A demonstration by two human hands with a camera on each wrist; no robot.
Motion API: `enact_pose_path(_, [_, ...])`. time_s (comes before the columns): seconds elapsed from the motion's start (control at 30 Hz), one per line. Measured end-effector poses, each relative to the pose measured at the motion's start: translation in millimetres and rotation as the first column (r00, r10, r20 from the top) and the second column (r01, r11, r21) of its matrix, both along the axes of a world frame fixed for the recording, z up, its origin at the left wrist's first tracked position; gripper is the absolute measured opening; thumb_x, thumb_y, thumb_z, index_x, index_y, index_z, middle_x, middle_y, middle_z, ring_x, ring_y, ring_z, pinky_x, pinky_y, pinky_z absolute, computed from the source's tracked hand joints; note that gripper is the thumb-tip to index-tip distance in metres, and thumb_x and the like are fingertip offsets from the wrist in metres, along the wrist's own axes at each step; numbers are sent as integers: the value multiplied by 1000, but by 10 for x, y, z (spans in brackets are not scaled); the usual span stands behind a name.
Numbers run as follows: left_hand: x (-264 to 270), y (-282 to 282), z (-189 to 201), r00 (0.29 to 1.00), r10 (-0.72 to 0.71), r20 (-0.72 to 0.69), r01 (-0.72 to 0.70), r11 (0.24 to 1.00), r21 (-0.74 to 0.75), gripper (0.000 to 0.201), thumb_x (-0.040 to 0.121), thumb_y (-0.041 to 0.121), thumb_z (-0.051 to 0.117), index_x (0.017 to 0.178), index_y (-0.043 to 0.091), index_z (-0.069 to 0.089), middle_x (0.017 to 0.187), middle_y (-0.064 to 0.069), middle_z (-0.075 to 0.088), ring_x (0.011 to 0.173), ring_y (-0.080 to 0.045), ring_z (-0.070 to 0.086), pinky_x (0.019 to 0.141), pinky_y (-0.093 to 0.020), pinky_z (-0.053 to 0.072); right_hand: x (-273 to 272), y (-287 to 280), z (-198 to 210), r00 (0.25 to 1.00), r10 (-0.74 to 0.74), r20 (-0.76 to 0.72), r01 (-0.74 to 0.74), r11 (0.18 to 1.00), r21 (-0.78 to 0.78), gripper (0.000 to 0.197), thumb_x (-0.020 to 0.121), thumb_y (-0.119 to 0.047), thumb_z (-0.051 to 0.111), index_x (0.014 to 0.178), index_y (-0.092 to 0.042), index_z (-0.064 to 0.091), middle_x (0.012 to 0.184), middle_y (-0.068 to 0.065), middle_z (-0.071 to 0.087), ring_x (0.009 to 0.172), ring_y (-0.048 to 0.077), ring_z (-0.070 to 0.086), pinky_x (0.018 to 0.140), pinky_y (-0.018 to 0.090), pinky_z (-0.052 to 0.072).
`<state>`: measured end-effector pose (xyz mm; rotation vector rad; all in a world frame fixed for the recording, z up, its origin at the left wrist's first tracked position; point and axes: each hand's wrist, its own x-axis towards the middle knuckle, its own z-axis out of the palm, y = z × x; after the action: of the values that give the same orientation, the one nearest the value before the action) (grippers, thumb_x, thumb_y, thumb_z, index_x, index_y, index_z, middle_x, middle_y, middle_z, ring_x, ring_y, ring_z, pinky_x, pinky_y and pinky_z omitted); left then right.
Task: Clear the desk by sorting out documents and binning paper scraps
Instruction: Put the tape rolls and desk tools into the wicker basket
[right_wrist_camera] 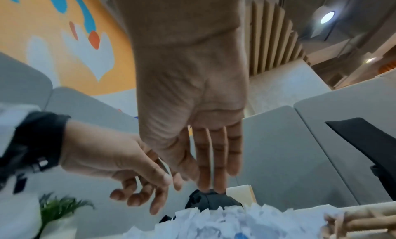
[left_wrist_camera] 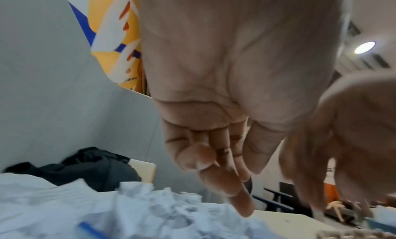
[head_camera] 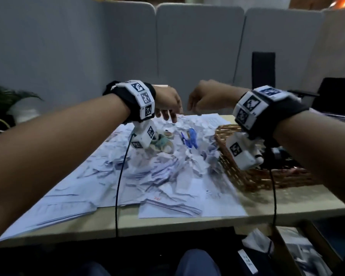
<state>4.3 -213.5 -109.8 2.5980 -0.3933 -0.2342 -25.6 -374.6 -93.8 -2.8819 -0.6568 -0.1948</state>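
Crumpled white paper scraps [head_camera: 187,156] are heaped over flat printed sheets [head_camera: 167,204] across the desk [head_camera: 287,208]. My left hand [head_camera: 168,108] hovers over the far side of the heap, fingers hanging loose and holding nothing; its palm [left_wrist_camera: 214,107] fills the left wrist view above the scraps [left_wrist_camera: 150,208]. My right hand [head_camera: 203,100] hangs just to its right, fingers straight down [right_wrist_camera: 214,158] and empty. The two hands are close together and apart from the paper. A wicker basket [head_camera: 253,178] stands on the desk's right side, under my right wrist.
Blue pens [head_camera: 191,136] and tape rolls [head_camera: 163,142] lie among the scraps. Grey partition panels [head_camera: 197,46] close off the far side. A dark cloth [left_wrist_camera: 85,168] lies at the far edge. There is a plant [head_camera: 8,100] at the left and a box with papers [head_camera: 299,251] below the desk.
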Motion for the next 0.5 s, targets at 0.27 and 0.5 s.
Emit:
enact_pose_path(0.27, [-4, 511, -187, 998, 52, 19, -55, 984, 170, 13, 91, 9, 57, 102, 10, 63, 91, -5, 70, 74, -18, 61, 49, -20, 46, 307, 328, -701, 997, 0, -78, -35, 892, -451, 37, 89, -12, 59, 124, -21, 62, 122, 6, 63, 111, 29, 60, 93, 35, 50])
enact_pose_path(0.5, [220, 732, -183, 992, 72, 103, -104, 931, 350, 26, 92, 1, 53, 114, 7, 65, 98, -4, 67, 83, -20, 62, 39, -12, 42, 388, 189, -756, 996, 86, -10, -75, 796, -601, 45, 84, -21, 68, 123, -41, 58, 126, 0, 56, 116, 23, 56, 81, 29, 42])
